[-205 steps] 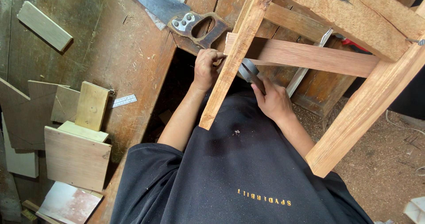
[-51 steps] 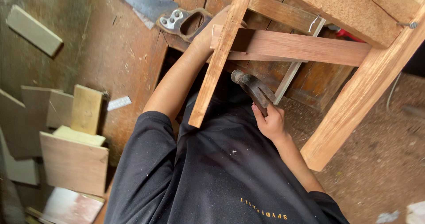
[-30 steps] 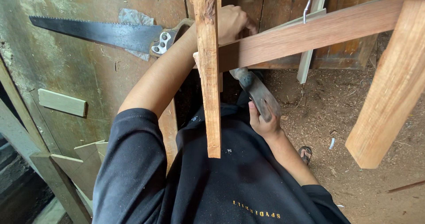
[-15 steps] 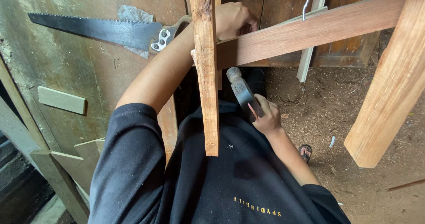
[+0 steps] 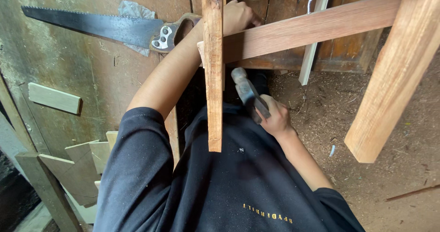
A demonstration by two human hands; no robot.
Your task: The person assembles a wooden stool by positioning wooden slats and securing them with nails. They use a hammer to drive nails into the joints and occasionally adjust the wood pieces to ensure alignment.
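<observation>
My left hand (image 5: 238,16) reaches up and grips the wooden frame where an upright slat (image 5: 214,76) meets a slanted cross rail (image 5: 311,28). My right hand (image 5: 276,118) is shut on a hammer (image 5: 247,92). The handle runs up from my fist, and the metal head sits just right of the slat, below the rail. A thick wooden leg (image 5: 394,76) of the same frame slants down on the right. My dark shirt fills the bottom of the view.
A handsaw (image 5: 101,26) lies on the worn bench top at the upper left, its handle by my left forearm. Wood offcuts (image 5: 55,98) and boards (image 5: 87,163) lie at the left. A pale strip (image 5: 311,53) leans behind the rail. Sawdust covers the floor (image 5: 376,186).
The view has swung so the slat now stands upright. My right hand has lifted the hammer slightly toward the slat. My left hand stays on the joint.
</observation>
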